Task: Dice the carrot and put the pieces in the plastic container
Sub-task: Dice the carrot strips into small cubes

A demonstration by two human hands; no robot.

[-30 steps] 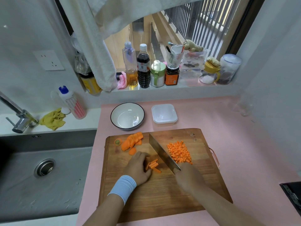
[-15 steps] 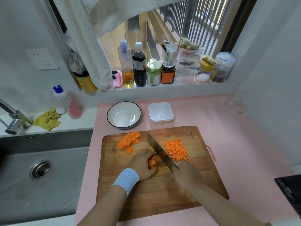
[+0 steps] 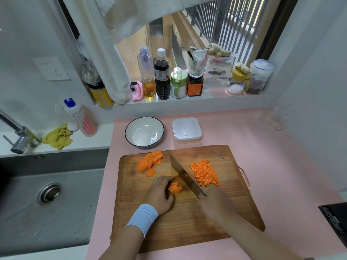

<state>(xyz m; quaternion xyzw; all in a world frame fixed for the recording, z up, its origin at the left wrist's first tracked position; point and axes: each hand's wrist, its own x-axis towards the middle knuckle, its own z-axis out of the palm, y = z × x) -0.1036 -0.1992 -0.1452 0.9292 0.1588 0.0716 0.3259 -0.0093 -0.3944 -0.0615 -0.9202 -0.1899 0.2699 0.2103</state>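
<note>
Carrot strips (image 3: pixel 175 188): a small stack near the middle of the cutting board (image 3: pixel 187 233), pinned under the curled fingers of the left hand (image 3: pixel 161 195). The strips are uncut crosswise and look to be next under the blade.

Knife (image 3: pixel 185 176): a broad blade, edge on the board just right of the strips. The right hand (image 3: pixel 216 205) is wrapped round the handle.

Diced pieces (image 3: pixel 204 174): a loose heap on the board to the right of the blade, apart from the strips. None has been moved off the board.

Carrot slices (image 3: pixel 150 162): an overlapping row at the board's far left corner, one slice lying loose beside it. They are not yet cut into strips. The stem end (image 3: pixel 133 162) lies just left of them.

Plastic container (image 3: pixel 186 129): on the pink counter beyond the board, beside a white bowl (image 3: pixel 144 132). No carrot shows in either.

Progress, as judged: roughly half the carrot is diced. The strips and slices remain to be cut, and the whole transfer to the container is still to do.

Not determinable: the knife handle, hidden inside the right hand. How many strips lie beneath the left fingers. Whether the container has its lid on.
</note>
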